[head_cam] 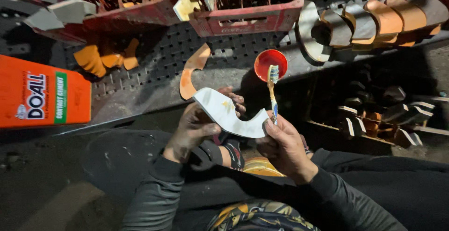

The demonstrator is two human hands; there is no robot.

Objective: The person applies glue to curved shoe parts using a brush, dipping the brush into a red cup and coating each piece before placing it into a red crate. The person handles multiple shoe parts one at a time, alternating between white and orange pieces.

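The orange carton (pixel 42 93) is cut off left; shelf pieces (pixel 374 118) perhaps too dark.

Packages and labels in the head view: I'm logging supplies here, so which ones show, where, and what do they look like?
Orange box: far left, on the perforated bench, rectangular, with a white panel and a green vertical stripe.
Red crate: top centre, with a faint embossed mark on its front wall.
No signs or screens show.
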